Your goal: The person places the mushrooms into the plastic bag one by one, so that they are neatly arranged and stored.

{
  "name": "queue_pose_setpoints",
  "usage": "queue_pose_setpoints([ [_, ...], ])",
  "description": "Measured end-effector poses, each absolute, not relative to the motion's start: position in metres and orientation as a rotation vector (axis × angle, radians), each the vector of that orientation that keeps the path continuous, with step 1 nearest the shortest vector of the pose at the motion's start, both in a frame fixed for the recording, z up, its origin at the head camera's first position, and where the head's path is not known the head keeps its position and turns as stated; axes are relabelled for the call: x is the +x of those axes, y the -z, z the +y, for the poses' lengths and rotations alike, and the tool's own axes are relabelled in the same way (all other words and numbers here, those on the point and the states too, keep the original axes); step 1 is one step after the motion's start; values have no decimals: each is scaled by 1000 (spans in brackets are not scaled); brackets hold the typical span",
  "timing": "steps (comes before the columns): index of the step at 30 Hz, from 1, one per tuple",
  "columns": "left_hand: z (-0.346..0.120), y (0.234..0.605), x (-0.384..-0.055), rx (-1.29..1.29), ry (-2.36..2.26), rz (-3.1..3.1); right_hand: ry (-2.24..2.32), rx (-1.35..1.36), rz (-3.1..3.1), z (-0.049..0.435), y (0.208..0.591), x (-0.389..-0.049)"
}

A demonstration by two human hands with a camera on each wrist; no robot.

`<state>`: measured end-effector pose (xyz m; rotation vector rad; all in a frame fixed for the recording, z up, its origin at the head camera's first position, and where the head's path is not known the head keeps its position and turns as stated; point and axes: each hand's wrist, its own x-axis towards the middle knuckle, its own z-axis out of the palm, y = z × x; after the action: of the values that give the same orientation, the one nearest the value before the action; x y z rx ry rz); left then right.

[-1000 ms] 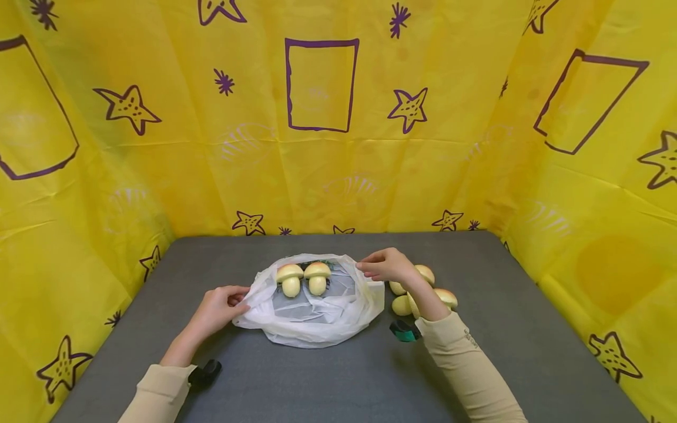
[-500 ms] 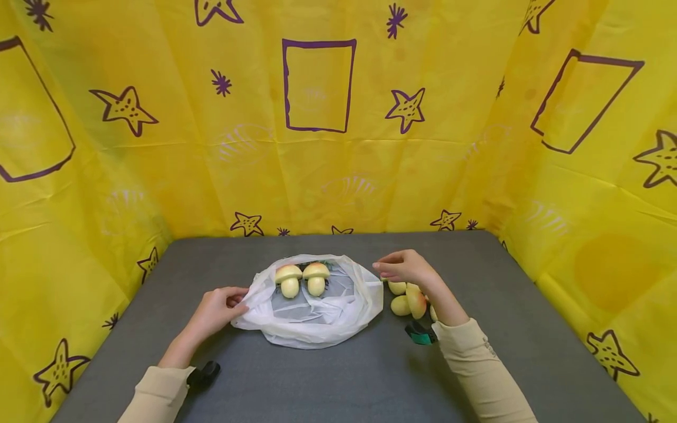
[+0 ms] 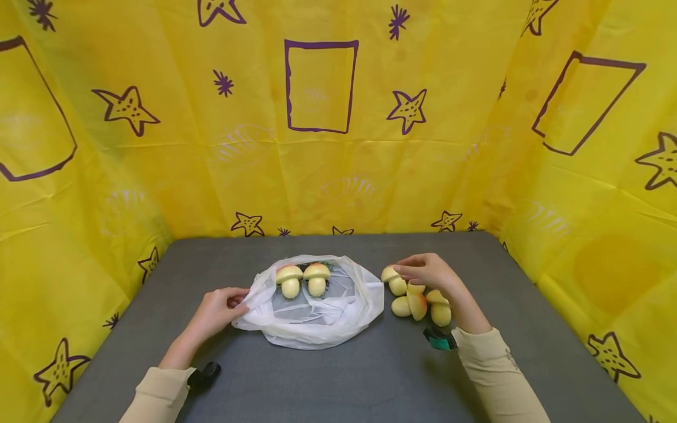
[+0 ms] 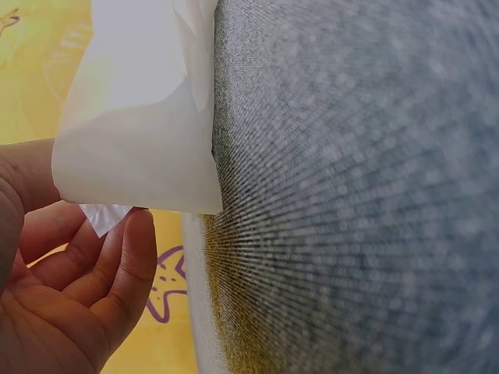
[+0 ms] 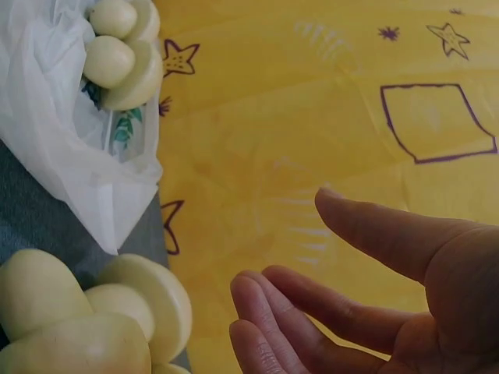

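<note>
A thin white plastic bag [image 3: 319, 336] lies on the dark table with its mouth spread wide. Two toy mushrooms, a left one [image 3: 290, 288] and a right one [image 3: 317, 286], sit side by side in it, pale yellow with orange-tinged caps. My left hand [image 3: 214, 306] pinches the bag's left edge; in the left wrist view the film [image 4: 144, 148] runs between thumb and fingers. To the right of the bag, my right hand [image 3: 431, 271] is over a group of several similar mushrooms [image 3: 440, 311], fingertips right at the cap of the nearest mushroom [image 3: 392, 277]. In the right wrist view its fingers [image 5: 312, 312] are spread with nothing between them.
Yellow cloth walls [image 3: 317, 176] with purple drawings enclose the dark grey table [image 3: 317, 388] at the back and both sides. Green print [image 5: 129, 125] shows on the bag near the mushrooms inside. A dark strap [image 3: 205, 375] is worn on the left wrist.
My right hand has left the bag's right edge and moved right to the mushroom group, uncovering more of it. My left hand and the bag stay in place.
</note>
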<state>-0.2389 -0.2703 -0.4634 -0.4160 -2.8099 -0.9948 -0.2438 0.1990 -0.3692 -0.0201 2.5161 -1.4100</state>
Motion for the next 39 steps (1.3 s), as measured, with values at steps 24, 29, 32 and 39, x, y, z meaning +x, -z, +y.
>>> queue_pose_setpoints([
  [24,-268,460,-240,-393,997,-2858,1458,39,2539,242,375,-220],
  [29,-268,461,-239,-399,999,-2852,1453,62,2551,250,376,-216],
  [32,-269,460,-239,-408,999,-2844,1452,61,2558,255,377,-214],
  [39,-268,460,-241,-423,998,-2840,1426,81,2577,269,383,-205],
])
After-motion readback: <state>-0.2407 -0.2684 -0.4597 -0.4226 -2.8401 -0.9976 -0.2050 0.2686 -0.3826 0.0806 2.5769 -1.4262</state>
